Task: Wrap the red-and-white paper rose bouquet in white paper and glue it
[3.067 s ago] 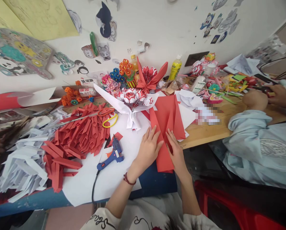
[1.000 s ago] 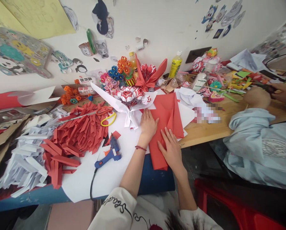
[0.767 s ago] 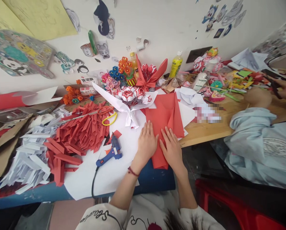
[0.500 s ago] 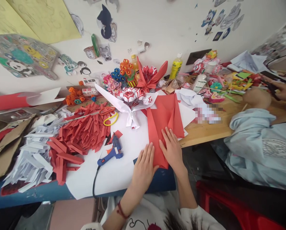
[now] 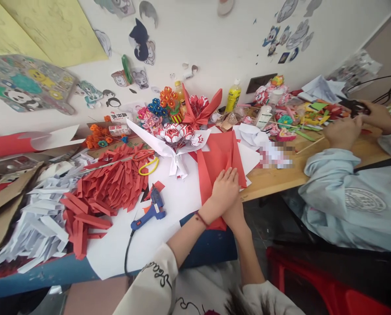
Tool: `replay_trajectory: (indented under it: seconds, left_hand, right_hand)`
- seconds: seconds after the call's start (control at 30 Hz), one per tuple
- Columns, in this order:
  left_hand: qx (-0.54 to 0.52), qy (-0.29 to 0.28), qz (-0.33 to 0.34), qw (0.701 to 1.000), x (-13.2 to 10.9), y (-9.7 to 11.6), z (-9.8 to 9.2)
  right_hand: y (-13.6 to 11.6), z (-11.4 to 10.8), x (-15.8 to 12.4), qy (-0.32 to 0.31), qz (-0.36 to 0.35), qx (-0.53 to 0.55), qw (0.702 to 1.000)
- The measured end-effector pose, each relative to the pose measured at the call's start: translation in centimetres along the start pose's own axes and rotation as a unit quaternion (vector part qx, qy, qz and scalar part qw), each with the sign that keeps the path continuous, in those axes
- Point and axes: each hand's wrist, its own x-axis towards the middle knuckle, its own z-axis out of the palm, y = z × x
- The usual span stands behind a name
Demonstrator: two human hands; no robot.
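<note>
A folded sheet of red paper (image 5: 211, 151) lies in front of me on white sheets. My left hand (image 5: 225, 189) rests flat on it, fingers stretched out together over a raised fold. Partly under the left palm sits my right hand (image 5: 234, 213), also at the paper; its fingers are hidden. Behind the paper stands a bouquet of red-and-white paper flowers (image 5: 176, 133) in a white wrap. A blue glue gun (image 5: 154, 209) lies on the white paper to the left of my hands.
Piles of red paper strips (image 5: 113, 183) and white paper strips (image 5: 41, 223) cover the left side. Yellow-handled scissors (image 5: 148, 166) rest by the red pile. At right, a co-worker's hands (image 5: 343, 131) are busy above the wooden table (image 5: 274, 181). Bottles and craft flowers line the wall.
My left hand has slid forward and right, from the paper's near left edge to over my right hand. The co-worker's hands have come closer together. The view has shifted slightly.
</note>
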Motion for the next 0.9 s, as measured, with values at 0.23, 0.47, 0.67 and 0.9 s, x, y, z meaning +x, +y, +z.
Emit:
replay_trajectory:
  seconds: [0.23, 0.47, 0.67, 0.9]
  left_hand:
    - [0.012, -0.014, -0.074, 0.997, 3.8, -0.9, 3.0]
    - [0.008, -0.002, -0.107, 0.994, 7.5, -2.0, 4.3]
    - [0.003, 0.013, -0.071, 0.997, 8.7, -3.6, 5.0]
    - [-0.001, 0.026, -0.039, 0.999, 8.3, -4.5, 5.4]
  right_hand:
    - [-0.3, -2.0, -2.2, -0.077, -0.082, -0.134, 0.985]
    - [-1.0, -2.7, -1.6, -0.104, -0.084, -0.141, 0.981]
    - [-0.9, -2.4, -1.7, -0.101, -0.072, -0.139, 0.983]
    - [-2.1, -2.0, -3.3, -0.085, -0.028, -0.147, 0.985]
